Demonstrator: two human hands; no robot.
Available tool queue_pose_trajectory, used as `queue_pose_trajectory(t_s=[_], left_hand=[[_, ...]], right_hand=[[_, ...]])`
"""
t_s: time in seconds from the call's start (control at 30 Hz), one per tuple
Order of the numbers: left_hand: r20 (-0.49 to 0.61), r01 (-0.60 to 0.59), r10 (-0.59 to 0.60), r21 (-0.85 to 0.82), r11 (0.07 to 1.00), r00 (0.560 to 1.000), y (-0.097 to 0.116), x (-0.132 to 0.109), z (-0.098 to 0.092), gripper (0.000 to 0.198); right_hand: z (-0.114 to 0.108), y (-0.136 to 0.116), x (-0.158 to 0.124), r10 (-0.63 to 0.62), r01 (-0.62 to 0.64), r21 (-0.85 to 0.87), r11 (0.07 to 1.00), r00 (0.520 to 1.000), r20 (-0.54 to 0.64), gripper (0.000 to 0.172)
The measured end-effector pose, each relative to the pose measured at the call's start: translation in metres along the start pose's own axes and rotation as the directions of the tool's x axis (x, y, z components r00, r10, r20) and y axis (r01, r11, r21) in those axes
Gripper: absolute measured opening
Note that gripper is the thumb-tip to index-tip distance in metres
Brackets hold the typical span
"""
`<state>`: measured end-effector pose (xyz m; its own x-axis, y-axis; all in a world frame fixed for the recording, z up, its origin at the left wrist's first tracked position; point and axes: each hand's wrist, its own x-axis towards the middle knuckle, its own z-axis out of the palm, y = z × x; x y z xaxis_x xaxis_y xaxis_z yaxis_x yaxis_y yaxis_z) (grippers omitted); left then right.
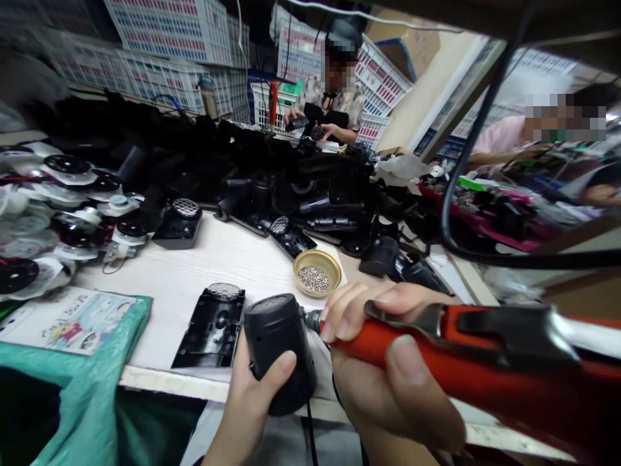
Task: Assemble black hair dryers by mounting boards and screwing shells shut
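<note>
My left hand (pixel 259 382) grips a black plastic housing (pixel 281 356) with a round grille on its top end, held tilted over the table's front edge. A thin black cord hangs below it. In my right hand (pixel 388 362) is a red power screwdriver (pixel 466 369), fingers wrapped round its body. Its metal tip (pixel 311 319) points left and meets the housing's right side; whether it sits on a screw I cannot make out. A black half shell (pixel 213 327) lies open side up just left of the housing. Behind stands a gold bowl (pixel 317 255) of small screws.
White motor parts (pixel 72 207) crowd the table's left side. Black shells (pixel 310 194) pile across the back. A black cable (pixel 449 188) hangs at the right. Green plastic (pixel 92 382) drapes over the front left edge. Two other people (pixel 334 103) sit farther back, near crates (pixel 169 32).
</note>
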<state>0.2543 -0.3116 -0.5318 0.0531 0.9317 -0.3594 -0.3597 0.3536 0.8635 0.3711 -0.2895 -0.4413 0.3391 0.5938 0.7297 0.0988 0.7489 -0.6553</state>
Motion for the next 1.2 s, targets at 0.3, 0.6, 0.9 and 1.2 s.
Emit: queue_pose_trajectory(t_s=[0.3, 0.6, 0.9, 1.2], left_hand=[[0.053, -0.027, 0.026, 0.028, 0.999, 0.998, 0.008, 0.006, 0.009, 0.068], [0.098, -0.036, 0.018, 0.175, 0.984, 0.995, 0.008, 0.013, 0.006, 0.068], [0.159, -0.102, 0.055, 0.300, 0.948, 0.986, 0.008, 0.006, 0.015, 0.066], [0.227, -0.140, 0.086, 0.232, 0.963, 0.970, 0.008, 0.008, 0.014, 0.058]], right_hand=[[0.006, 0.021, -0.004, -0.020, 0.042, 0.193, 0.980, 0.993, -0.114, 0.011], [-0.001, 0.033, 0.005, 0.088, -0.044, 0.221, 0.974, 0.978, -0.191, 0.012], [-0.020, -0.020, 0.017, 0.075, -0.083, 0.195, 0.977, 0.996, 0.049, 0.019], [-0.019, -0.023, 0.011, 0.221, -0.267, 0.084, 0.960, 0.907, 0.357, 0.020]])
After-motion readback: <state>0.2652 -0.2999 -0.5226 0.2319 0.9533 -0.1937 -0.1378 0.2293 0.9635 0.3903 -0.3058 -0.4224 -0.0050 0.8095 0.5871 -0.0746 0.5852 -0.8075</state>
